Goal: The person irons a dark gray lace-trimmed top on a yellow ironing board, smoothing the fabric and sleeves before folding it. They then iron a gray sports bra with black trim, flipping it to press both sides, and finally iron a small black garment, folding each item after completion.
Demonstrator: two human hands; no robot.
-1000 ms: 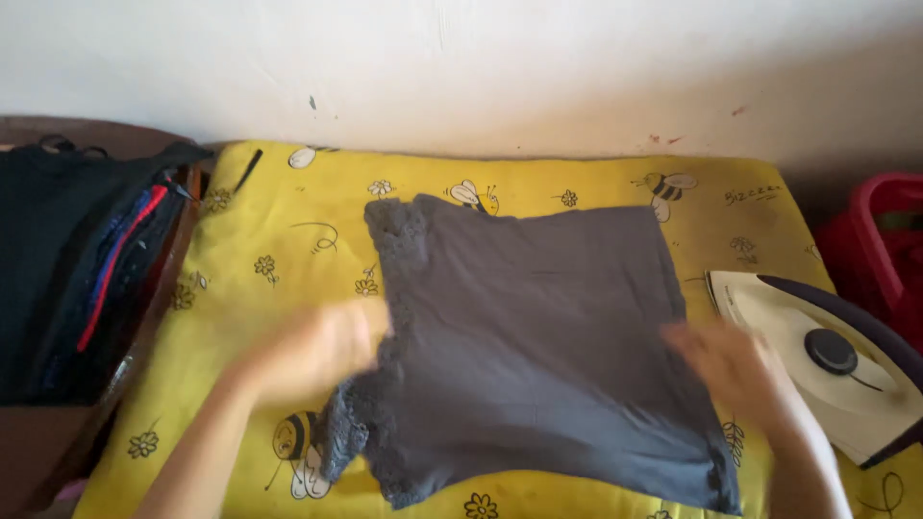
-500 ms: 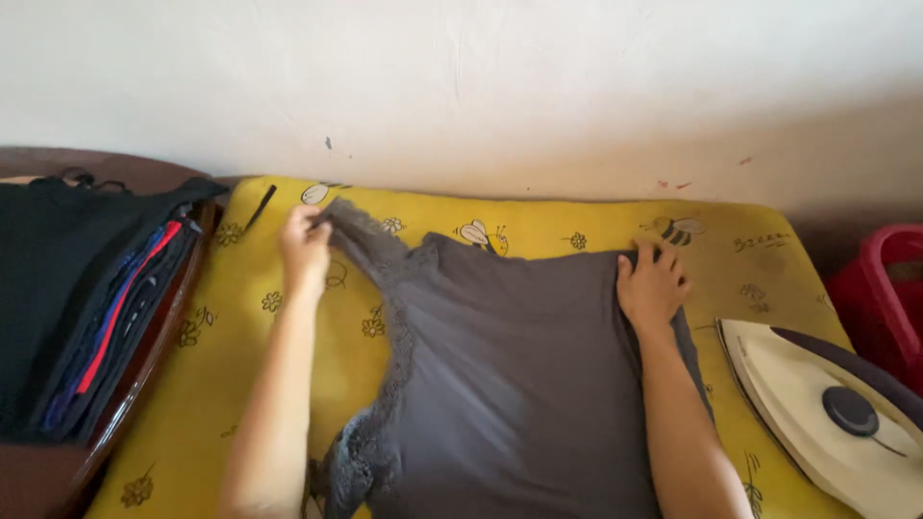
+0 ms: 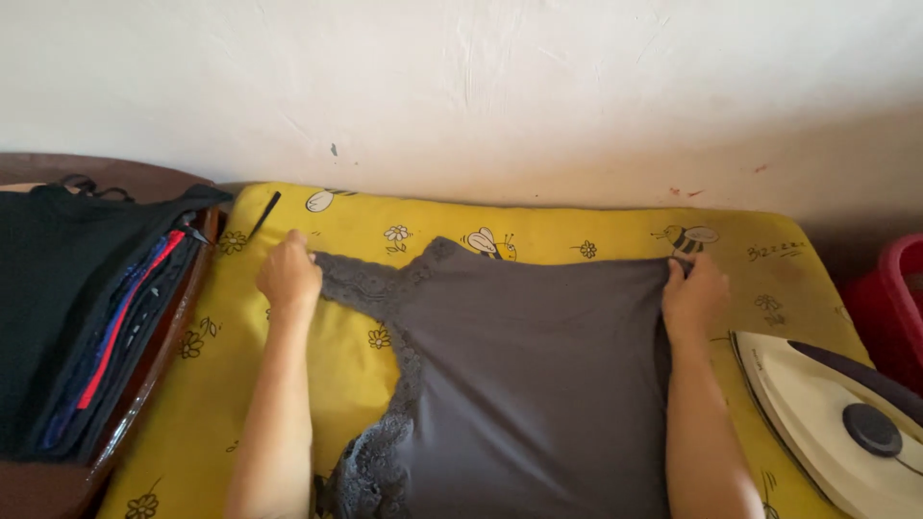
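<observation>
One grey garment (image 3: 538, 384) fills the middle of my view, spread flat on a yellow padded cover (image 3: 596, 226) printed with bees and flowers. Its left edge carries a lace trim (image 3: 399, 384) that runs down and bunches near the bottom of the frame, where the cloth is cut off, so I cannot see its lower hem.

My left hand (image 3: 286, 277) sits at the far left corner of the garment, fingers curled down and closed on the lacy tip there; the fingertips themselves are tucked under the knuckles and I cannot see them. My right hand (image 3: 694, 296) is at the far right corner, folded over the edge with the fabric pinched beneath it, and the thumb side is hidden by the back of the hand. Both forearms run up from the bottom edge, the right one covering part of the garment's right side.

Just right of the right forearm lies a white iron (image 3: 827, 423) with a dark dial, flat on the cover and partly out of frame. Beyond it a red basket (image 3: 899, 288) shows only as a curved rim at the picture's edge. On the left, a stack of dark folded clothes (image 3: 87, 308) with red and blue stripes rests on a brown wooden surface (image 3: 58, 485). A pale wall (image 3: 481, 86) stands behind everything.
</observation>
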